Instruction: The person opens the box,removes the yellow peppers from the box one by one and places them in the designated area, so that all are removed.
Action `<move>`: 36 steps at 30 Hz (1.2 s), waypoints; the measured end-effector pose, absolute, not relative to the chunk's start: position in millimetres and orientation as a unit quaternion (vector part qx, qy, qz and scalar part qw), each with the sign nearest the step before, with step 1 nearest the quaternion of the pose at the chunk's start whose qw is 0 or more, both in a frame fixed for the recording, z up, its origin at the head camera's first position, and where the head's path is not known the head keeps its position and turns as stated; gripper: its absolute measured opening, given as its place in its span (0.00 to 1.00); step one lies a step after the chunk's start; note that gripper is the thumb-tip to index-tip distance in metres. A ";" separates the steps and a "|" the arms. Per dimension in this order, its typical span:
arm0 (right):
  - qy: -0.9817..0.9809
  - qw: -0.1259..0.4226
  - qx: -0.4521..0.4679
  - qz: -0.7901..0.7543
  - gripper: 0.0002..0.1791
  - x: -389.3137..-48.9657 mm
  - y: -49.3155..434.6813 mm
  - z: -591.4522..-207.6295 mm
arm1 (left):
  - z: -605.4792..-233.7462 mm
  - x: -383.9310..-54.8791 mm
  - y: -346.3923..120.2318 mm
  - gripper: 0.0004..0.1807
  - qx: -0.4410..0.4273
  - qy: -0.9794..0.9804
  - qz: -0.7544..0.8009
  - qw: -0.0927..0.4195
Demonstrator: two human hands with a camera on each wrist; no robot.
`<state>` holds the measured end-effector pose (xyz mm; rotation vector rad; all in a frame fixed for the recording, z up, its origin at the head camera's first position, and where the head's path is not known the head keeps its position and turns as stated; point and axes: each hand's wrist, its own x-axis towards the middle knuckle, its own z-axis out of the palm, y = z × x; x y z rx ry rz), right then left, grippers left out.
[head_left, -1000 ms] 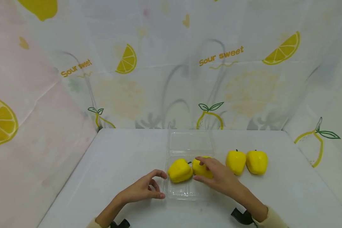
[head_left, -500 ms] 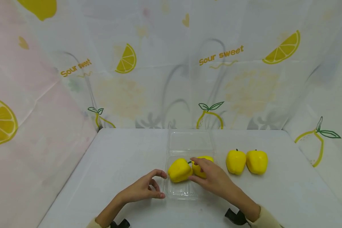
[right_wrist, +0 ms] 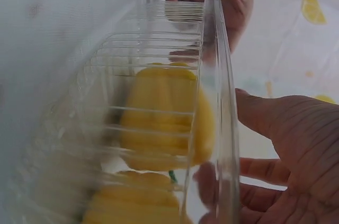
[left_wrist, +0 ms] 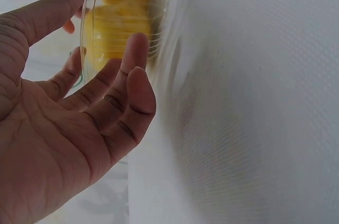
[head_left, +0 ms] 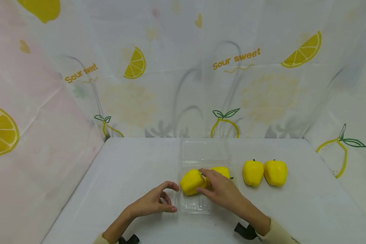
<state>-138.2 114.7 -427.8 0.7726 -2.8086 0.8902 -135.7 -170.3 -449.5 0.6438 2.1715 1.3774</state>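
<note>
Currently, 2 blocky yellow peppers [head_left: 190,183] in rect. clear-plastic box [head_left: 189,206] are overhung by R grip [head_left: 222,190], flanked by L grip [head_left: 152,201], both slack.

A pale backdrop [head_left: 164,91] printed with lemon slices [head_left: 135,64] and the words "Sour sweet" [head_left: 239,58] rises beyond the far edge of a white tabletop [head_left: 137,159]; pinkish fabric [head_left: 39,162] flanks its left edge.

Pale hanging cloths [head_left: 167,81] printed with lemon slices [head_left: 135,64] and "Sour sweet" lettering [head_left: 236,59] border a white table [head_left: 137,159].
</note>
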 end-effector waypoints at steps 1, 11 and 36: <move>-0.923 0.047 0.252 0.289 0.33 -138.3 113.3 -428.0 | -449.5 -135.5 -170.2 0.32 0.236 0.794 0.504 0.242; -0.938 0.038 0.236 0.252 0.36 -139.0 102.7 -432.2 | -448.8 -135.2 -169.5 0.32 0.241 0.791 0.509 0.241; -0.947 0.057 0.227 0.222 0.42 -144.7 87.4 -443.1 | -449.8 -135.0 -169.5 0.32 0.243 0.793 0.507 0.237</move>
